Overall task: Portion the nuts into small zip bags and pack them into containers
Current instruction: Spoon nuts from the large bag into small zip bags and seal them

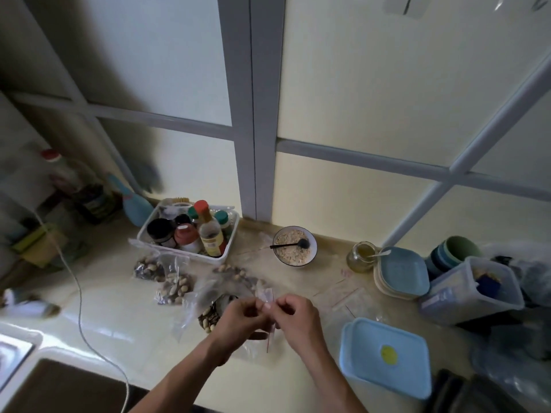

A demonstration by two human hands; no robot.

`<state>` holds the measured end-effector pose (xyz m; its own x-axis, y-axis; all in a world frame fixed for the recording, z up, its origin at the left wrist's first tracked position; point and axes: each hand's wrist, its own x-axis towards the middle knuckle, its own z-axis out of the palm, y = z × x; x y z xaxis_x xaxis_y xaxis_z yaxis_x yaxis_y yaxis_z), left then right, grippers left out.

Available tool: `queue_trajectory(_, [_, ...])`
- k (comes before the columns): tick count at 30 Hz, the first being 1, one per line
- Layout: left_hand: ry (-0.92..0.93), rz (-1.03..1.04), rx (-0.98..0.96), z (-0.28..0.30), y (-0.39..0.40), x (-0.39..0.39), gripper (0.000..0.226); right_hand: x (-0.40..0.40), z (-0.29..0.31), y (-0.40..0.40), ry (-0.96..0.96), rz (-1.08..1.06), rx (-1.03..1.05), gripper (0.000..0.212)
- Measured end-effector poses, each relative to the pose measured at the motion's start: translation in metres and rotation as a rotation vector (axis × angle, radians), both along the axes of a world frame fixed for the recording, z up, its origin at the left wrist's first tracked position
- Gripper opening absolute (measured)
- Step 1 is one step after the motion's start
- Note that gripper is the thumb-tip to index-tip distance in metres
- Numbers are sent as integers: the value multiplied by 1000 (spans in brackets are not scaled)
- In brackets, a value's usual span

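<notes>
Bare counter [119, 296] lies open at the lower left of centre, crossed only by a thin white cable [78, 290] running down toward the sink [59, 386] in the lower left corner. Filled nut bags [167, 278] crowd the middle, just in front of the white bottle tray [229, 245]. To the right, the lidded blue container [387, 356], stacked plates [402, 272] and clear tub [468, 290] stand close together, with flat empty bags [340, 296] between them and the centre.
</notes>
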<state>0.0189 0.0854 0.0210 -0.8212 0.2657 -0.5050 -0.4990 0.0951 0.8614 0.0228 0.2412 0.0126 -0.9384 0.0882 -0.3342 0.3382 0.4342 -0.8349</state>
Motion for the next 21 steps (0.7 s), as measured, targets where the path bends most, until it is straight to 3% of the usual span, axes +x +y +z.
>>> queue_trajectory(7, [10, -2, -53, 2, -40, -5, 17, 0, 4, -33, -40, 41, 20, 28])
queue_trajectory(10, [86, 25, -158, 0, -52, -6, 12, 1, 2, -55, -2, -13, 167, 32])
queue_trajectory(17, [233, -2, -331, -3, -65, -7, 8, 3, 2, -89, 27, -125, 325, 27])
queue_trajectory(21, [303, 61, -455, 0, -70, -11, 12, 11, 2, -77, -9, -234, 458, 13])
